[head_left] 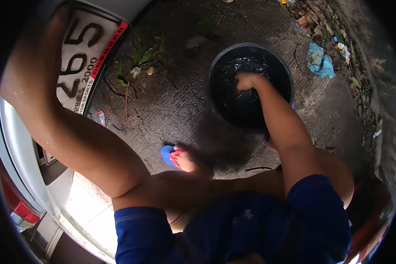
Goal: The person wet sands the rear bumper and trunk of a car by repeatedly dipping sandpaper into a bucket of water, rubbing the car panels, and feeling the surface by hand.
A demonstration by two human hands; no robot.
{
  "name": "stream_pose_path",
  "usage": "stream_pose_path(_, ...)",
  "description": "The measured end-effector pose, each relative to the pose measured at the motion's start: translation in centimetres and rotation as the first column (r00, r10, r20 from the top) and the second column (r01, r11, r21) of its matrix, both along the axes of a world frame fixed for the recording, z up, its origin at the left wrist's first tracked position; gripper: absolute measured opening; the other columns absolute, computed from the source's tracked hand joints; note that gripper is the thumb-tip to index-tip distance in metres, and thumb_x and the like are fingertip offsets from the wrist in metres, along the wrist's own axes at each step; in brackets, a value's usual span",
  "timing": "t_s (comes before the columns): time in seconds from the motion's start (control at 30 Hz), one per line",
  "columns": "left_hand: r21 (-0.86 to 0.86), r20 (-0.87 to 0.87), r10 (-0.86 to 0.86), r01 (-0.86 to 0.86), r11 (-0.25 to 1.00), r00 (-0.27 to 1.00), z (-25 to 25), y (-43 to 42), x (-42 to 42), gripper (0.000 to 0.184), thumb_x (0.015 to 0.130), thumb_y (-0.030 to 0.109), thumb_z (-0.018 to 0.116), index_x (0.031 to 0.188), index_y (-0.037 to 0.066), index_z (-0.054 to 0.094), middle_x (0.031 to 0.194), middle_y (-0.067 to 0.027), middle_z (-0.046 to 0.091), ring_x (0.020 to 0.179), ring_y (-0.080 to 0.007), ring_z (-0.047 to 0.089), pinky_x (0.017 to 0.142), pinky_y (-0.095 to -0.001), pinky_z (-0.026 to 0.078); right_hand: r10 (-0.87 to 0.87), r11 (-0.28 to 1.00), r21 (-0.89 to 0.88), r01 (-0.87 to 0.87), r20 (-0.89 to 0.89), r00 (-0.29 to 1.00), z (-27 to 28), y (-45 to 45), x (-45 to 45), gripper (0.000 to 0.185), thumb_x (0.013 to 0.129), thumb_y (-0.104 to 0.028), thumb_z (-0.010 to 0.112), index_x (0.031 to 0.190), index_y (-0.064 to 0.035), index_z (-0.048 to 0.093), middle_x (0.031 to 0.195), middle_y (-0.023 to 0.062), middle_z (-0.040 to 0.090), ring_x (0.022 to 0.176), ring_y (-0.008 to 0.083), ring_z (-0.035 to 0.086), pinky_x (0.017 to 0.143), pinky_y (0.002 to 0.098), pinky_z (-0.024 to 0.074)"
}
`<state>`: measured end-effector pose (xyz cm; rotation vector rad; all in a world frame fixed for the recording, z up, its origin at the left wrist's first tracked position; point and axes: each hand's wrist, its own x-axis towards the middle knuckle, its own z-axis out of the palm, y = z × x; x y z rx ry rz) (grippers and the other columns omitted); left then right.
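My right hand [247, 82] reaches into a black bucket [214, 101] and touches the dark water [240, 105] inside. Its fingers are curled closed; whatever they hold, if anything, is hidden below. Off to the upper left, my left hand [42, 48] is raised in front of a car's licence plate [81, 55]. That hand is dark and runs into the edge of the view, so its fingers cannot be made out. Black characters and a red strip mark the white plate.
Wet concrete [176, 110] surrounds the bucket. A crumpled blue cloth or bag [320, 60] lies to its right, near litter along a wall. Weeds [146, 55] grow by the car bumper [20, 136]. My foot [187, 160] wears a blue slipper [168, 155] with a pink strap.
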<state>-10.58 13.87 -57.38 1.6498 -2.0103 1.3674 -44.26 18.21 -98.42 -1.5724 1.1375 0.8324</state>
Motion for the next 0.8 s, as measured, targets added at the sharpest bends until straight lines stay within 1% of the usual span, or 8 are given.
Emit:
stream_pose_path(0.33, 0.045, -0.209, -0.242, 0.257, 0.965, 0.947, -1.7, 4.5, -1.8, 0.062, 0.08, 0.043, 0.089, 0.131, 0.011, 0.074, 0.111, -0.0111, 0.077, 0.099, -0.0269, 0.074, 0.083, -0.0416, 0.055, -0.319, 0.944, -0.015, 0.33, 0.217, 0.922, 9.3, -2.5, -6.5, 0.053, 0.083, -0.007, 0.082, 0.134, 0.0018, 0.07, 0.123, 0.0131, 0.077, 0.108, 0.0251, 0.074, 0.096, 0.0355, 0.0568)
stream_pose_path(0.37, 0.05, -0.218, -0.261, 0.278, 0.959, 0.94, -1.7, 4.9, -2.6, 0.061, 0.08, 0.043, 0.089, 0.131, 0.011, 0.074, 0.112, -0.011, 0.076, 0.1, -0.027, 0.074, 0.084, -0.0418, 0.055, -0.237, 0.949, -0.137, 0.283, 0.278, 0.931, 9.2, -3.3, -7.3, 0.039, 0.087, -0.002, 0.075, 0.126, 0.0033, 0.073, 0.119, 0.0126, 0.077, 0.097, 0.0223, 0.076, 0.087, 0.0345, 0.0606)
stream_pose_path(0.5, 0.071, -0.254, -0.305, 0.332, 0.941, 0.918, -1.8, 6.0, -5.2, 0.06, 0.08, 0.04, 0.088, 0.131, 0.012, 0.073, 0.116, -0.0109, 0.074, 0.104, -0.0275, 0.072, 0.087, -0.0425, 0.054, -0.46, 0.876, 0.057, 0.479, 0.398, 0.793, 13.3, -5.4, -6.1, 0.028, 0.091, 0.002, 0.068, 0.118, -0.0049, 0.07, 0.114, 0.0134, 0.077, 0.086, 0.0179, 0.076, 0.069, 0.0324, 0.0618)
stream_pose_path(0.6, 0.085, -0.252, -0.303, 0.333, 0.939, 0.919, -2.2, 5.8, -5.3, 0.06, 0.081, 0.039, 0.088, 0.132, 0.012, 0.073, 0.119, -0.0108, 0.073, 0.107, -0.0279, 0.071, 0.09, -0.043, 0.053, -0.445, 0.891, 0.243, 0.384, 0.303, 0.842, 18.4, -5.3, -3.7, 0.039, 0.092, -0.002, 0.069, 0.131, -0.0064, 0.064, 0.121, 0.0133, 0.076, 0.081, 0.0186, 0.077, 0.063, 0.0316, 0.0604)
stream_pose_path(0.67, 0.085, -0.241, -0.287, 0.315, 0.945, 0.927, -2.3, 5.0, -4.4, 0.059, 0.081, 0.037, 0.088, 0.132, 0.012, 0.073, 0.121, -0.0107, 0.072, 0.109, -0.0281, 0.07, 0.091, -0.0433, 0.052, -0.135, 0.93, 0.354, 0.098, 0.083, 0.987, 19.0, -5.2, -2.7, 0.035, 0.096, -0.017, 0.072, 0.13, -0.0088, 0.067, 0.118, 0.0103, 0.078, 0.075, 0.0196, 0.076, 0.056, 0.0323, 0.0581)
stream_pose_path(0.73, 0.095, -0.223, -0.266, 0.293, 0.951, 0.938, -2.8, 4.7, -3.6, 0.059, 0.081, 0.036, 0.088, 0.132, 0.012, 0.073, 0.123, -0.0107, 0.072, 0.111, -0.0284, 0.069, 0.093, -0.0437, 0.052, 0.013, 0.995, 0.091, -0.033, 0.216, 0.976, 13.8, -5.2, -3.0, 0.029, 0.096, -0.021, 0.071, 0.123, -0.0098, 0.075, 0.109, 0.0097, 0.079, 0.084, 0.0217, 0.077, 0.071, 0.0386, 0.0611)
stream_pose_path(0.77, 0.095, -0.21, -0.255, 0.279, 0.956, 0.944, -3.0, 4.5, -2.9, 0.058, 0.081, 0.036, 0.088, 0.132, 0.012, 0.073, 0.124, -0.0106, 0.071, 0.112, -0.0285, 0.069, 0.094, -0.0438, 0.051, 0.15, 0.977, -0.21, -0.039, 0.541, 0.827, 8.5, -5.3, -3.8, 0.025, 0.092, -0.019, 0.071, 0.113, -0.0079, 0.079, 0.104, 0.0111, 0.08, 0.094, 0.0266, 0.077, 0.081, 0.0439, 0.0602)
stream_pose_path(0.8, 0.1, -0.199, -0.244, 0.267, 0.959, 0.949, -3.3, 4.2, -2.3, 0.058, 0.081, 0.035, 0.088, 0.132, 0.012, 0.073, 0.125, -0.0106, 0.071, 0.113, -0.0286, 0.068, 0.094, -0.044, 0.051, 0.15, 0.93, -0.367, 0.032, 0.459, 0.876, 7.7, -4.3, -2.3, 0.027, 0.089, -0.02, 0.071, 0.112, -0.0075, 0.08, 0.104, 0.0106, 0.08, 0.102, 0.0293, 0.075, 0.092, 0.0476, 0.0559)
